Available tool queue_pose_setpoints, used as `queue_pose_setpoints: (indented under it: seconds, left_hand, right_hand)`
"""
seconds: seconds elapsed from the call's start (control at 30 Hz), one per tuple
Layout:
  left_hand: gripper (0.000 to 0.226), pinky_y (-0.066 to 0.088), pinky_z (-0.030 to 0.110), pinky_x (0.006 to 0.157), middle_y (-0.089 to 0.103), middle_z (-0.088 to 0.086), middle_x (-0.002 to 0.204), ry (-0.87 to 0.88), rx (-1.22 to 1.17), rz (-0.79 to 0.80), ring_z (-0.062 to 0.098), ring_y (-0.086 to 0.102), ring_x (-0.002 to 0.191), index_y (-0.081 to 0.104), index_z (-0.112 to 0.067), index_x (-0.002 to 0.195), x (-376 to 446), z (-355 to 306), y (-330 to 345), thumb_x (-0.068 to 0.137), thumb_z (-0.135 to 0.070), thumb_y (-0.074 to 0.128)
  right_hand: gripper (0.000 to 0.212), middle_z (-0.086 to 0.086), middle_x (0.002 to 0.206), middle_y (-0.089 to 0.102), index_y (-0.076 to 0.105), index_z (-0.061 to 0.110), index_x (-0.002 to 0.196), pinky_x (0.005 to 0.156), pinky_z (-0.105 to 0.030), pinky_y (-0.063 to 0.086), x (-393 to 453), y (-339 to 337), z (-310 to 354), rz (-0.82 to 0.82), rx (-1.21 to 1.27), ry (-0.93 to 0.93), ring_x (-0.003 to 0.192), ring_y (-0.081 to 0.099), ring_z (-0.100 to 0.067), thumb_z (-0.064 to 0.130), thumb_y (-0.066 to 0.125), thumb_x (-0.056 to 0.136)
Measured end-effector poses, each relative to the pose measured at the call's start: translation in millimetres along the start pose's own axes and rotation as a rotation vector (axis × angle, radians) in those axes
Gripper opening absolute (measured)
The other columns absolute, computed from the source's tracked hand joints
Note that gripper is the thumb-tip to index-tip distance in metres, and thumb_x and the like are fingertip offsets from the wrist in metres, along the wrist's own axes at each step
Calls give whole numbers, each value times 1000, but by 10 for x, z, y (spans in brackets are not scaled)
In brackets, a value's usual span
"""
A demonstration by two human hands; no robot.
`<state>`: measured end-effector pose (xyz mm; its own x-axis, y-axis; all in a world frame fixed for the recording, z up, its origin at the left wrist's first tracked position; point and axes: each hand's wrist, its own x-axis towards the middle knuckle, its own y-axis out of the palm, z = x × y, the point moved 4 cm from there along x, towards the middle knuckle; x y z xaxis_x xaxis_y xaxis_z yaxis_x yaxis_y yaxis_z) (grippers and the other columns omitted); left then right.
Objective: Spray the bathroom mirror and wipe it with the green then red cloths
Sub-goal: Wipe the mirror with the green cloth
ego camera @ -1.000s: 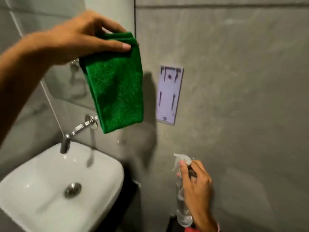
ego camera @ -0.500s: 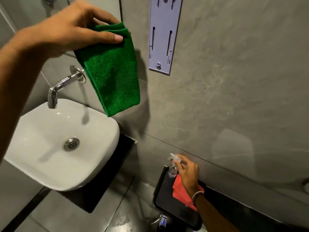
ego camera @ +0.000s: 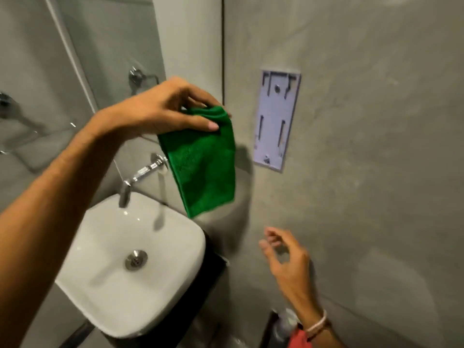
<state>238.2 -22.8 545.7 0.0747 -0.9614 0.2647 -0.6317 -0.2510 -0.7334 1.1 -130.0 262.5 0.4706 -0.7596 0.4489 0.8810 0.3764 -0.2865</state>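
Note:
My left hand (ego camera: 163,109) pinches the top edge of a folded green cloth (ego camera: 203,162), which hangs in front of the grey wall beside the mirror (ego camera: 50,71). My right hand (ego camera: 286,257) is lower right, empty, fingers apart and blurred, raised in front of the wall. Below it the clear spray bottle (ego camera: 283,325) stands on a dark surface, partly hidden by my wrist. A bit of the red cloth (ego camera: 298,340) shows at the bottom edge next to the bottle.
A white basin (ego camera: 100,285) with a chrome tap (ego camera: 140,177) sits lower left on a black counter. A pale wall bracket (ego camera: 273,121) is fixed to the grey wall at the right. A chrome towel ring (ego camera: 140,79) hangs above the tap.
My right hand let go of the spray bottle and rose off it, now empty. The view tilted back upward. The green cloth stays pinched in my left hand.

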Motion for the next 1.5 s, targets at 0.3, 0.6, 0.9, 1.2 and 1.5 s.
queue_pose_setpoints:
  seconds: [0.3,0.6,0.9,1.2,1.5]
  left_hand:
    - [52,61,26,69,75,15,103,155,-543,-519,20,73,83,62,-10,125,-282,-923,-1016,82,-37,73]
    - [57,64,51,79,76,20,118,477,-1644,-950,34,78,90,81,-11,106,-76,-826,-671,99,-50,40]
    - [51,26,52,126,29,-1,167,610,-95,-1159,16,31,153,37,-42,151,930,-1214,-1629,100,-41,31]
    - [57,-1,48,129,-1,-2,173,524,645,-1174,13,-2,159,7,-40,159,1804,-1291,-2461,103,-50,17]
    - [65,0,43,130,-2,23,169,-186,41,-1407,34,-2,159,15,-5,159,1004,1725,-3466,106,-39,33]
  right_hand:
    - [16,6,78,77,79,24,91,63,-17,53,1818,134,3075,351,623,-483,72,67,-2,36,69,92]
    - [42,8,83,69,68,23,94,69,-32,48,2431,439,4235,-121,-107,-578,82,63,-13,65,63,90]
    - [32,-2,106,70,71,22,110,75,-43,56,2754,-744,4251,-743,-587,-946,94,65,-30,48,59,94]
    - [70,-21,161,50,52,18,154,124,-58,33,3136,-546,4168,-708,-1170,-957,149,49,-37,51,50,93]
    - [78,-16,172,29,36,25,162,131,-55,17,3362,-428,4050,-829,-1242,-1038,160,28,-31,67,31,97]
